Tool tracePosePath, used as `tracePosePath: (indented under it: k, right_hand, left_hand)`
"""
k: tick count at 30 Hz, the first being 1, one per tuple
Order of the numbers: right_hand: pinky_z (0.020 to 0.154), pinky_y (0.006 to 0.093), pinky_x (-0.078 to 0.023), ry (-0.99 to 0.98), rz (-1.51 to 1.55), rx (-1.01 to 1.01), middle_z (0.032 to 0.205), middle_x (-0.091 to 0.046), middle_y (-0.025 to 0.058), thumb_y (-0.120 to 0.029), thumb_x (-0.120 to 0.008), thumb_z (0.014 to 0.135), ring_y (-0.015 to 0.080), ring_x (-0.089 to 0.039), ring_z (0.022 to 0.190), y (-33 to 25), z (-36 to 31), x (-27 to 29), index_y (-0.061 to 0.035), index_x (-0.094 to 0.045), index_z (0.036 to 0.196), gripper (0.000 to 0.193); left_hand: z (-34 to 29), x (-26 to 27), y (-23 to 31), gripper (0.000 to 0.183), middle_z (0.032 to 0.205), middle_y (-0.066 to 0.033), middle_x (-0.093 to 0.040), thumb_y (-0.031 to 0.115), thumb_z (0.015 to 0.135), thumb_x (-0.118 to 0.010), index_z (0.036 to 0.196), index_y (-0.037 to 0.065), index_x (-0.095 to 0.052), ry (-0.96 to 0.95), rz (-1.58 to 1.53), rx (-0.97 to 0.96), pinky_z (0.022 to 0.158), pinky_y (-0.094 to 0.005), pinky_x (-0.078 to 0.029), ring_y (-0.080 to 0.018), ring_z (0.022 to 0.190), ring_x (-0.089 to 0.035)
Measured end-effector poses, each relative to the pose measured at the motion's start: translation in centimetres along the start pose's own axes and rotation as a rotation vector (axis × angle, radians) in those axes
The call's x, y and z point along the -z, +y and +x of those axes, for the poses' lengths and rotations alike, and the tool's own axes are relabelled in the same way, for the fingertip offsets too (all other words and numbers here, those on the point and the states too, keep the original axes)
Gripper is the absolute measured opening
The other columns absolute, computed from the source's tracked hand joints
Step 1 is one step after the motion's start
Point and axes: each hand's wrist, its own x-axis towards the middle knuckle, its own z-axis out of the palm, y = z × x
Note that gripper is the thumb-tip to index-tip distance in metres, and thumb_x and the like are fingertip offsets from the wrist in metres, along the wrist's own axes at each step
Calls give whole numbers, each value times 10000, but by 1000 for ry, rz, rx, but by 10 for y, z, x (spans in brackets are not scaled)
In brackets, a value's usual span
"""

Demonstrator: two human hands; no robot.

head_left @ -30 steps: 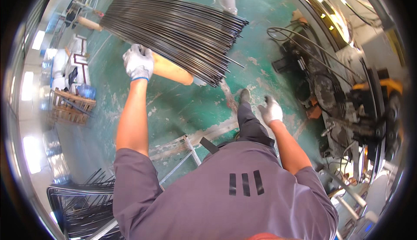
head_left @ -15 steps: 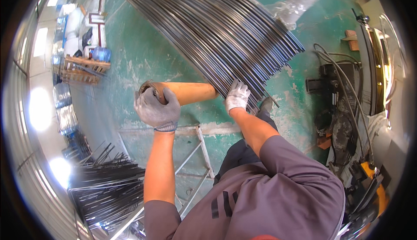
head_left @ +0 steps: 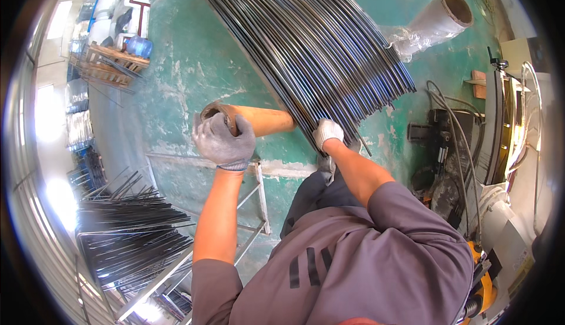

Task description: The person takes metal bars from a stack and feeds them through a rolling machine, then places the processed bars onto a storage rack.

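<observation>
My left hand (head_left: 225,141), in a grey-coated work glove, is closed on the rim of a tan cardboard tube (head_left: 265,121). The tube's open end faces me, and its far end reaches the near edge of a wide row of dark metal rods (head_left: 306,37). At the near corner of that row, my right hand (head_left: 328,132), in a whitish glove, has its fingers curled down around rods. How many rods it grips is hidden.
A second tube (head_left: 436,22), wrapped in plastic film, stands beyond the rods. At lower left, black rods (head_left: 129,231) lie by a light metal frame (head_left: 250,192). A machine with cables (head_left: 462,154) stands at right. A wooden pallet (head_left: 115,63) is at far left.
My right hand has gone from stretched fingers over the rods to curled fingers on them. My left hand stays on the tube's rim. The view has shifted slightly.
</observation>
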Motion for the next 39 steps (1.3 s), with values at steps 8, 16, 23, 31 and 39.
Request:
tracePosePath:
  k: [8, 16, 23, 31, 39]
  right_hand:
    - [750, 445, -634, 369, -209, 73, 977, -735, 121, -138, -575, 981, 305, -747, 942, 1, -14, -59, -81, -707, 943, 148]
    - [952, 446, -596, -60, 28, 14, 1133, -760, 258, -254, -747, 812, 381, -748, 1064, 11, -9, -9, -19, -789, 1072, 353]
    - [742, 438, -627, -288, 733, -25, 947, -769, 213, -130, -840, 838, 321, -765, 843, 31, -27, 24, 122, -697, 1150, 426]
    - [595, 452, -628, -602, 1155, 71, 898, -759, 202, -156, -699, 1017, 313, -754, 716, 24, -60, 73, 71, -682, 1093, 240]
    - [756, 476, -518, -17, 180, -14, 836, -672, 241, -471, -639, 1019, 333, -623, 728, 53, -167, 113, 10, -739, 1131, 504]
  left_hand:
    - [4, -6, 4, 179, 658, -161, -626, 187, 757, -724, 715, 46, -623, 123, -12, -33, 1033, -578, -537, -418, 667, -638]
    - [-1, -6, -1, 197, 708, -165, -648, 213, 743, -753, 747, 50, -643, 74, -18, -26, 837, -548, -545, -417, 697, -648]
    - [-5, -1, -4, 229, 695, -151, -623, 214, 749, -762, 716, 80, -580, 99, -53, -48, 782, -527, -509, -402, 683, -622]
    - [-2, 12, -6, 196, 772, -156, -624, 148, 769, -753, 782, 74, -572, 86, -175, -60, 866, -535, -513, -400, 773, -623]
    - [-93, 73, 34, 318, 1094, -147, -637, 18, 791, -709, 1098, 59, -638, 30, -651, -228, 1083, -548, -462, -378, 1108, -616]
